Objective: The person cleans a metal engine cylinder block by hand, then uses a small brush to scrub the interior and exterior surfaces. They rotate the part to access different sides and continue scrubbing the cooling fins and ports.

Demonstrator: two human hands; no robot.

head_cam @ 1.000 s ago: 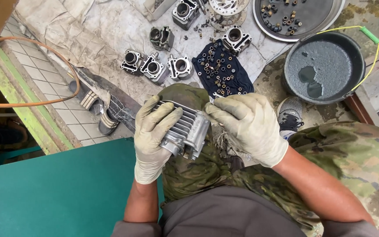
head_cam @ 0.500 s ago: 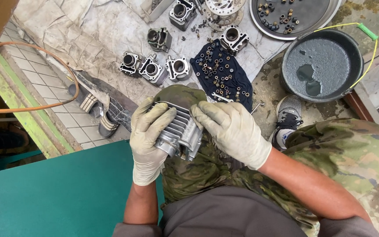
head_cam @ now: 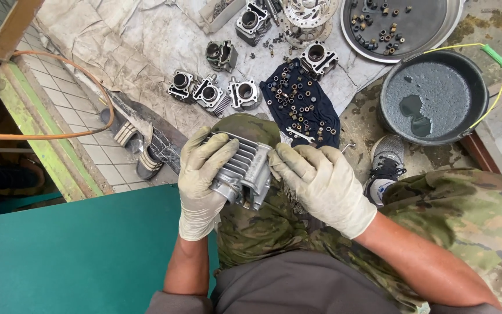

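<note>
- Both gloved hands grasp the finned engine cylinder (head_cam: 242, 168) over the lap: left hand (head_cam: 201, 174) clenched around its end.
- Right hand (head_cam: 321, 186) has slid closer since a second ago, fingers now pressing its side.

Both gloved hands grip a finned grey metal engine cylinder (head_cam: 242, 168) over a camouflage-clad knee, the left hand (head_cam: 201, 174) wrapping its left end, the right hand (head_cam: 321, 183) on its right end, with a dark blue cloth strewn with small nuts (head_cam: 303, 104) just beyond them.
</note>
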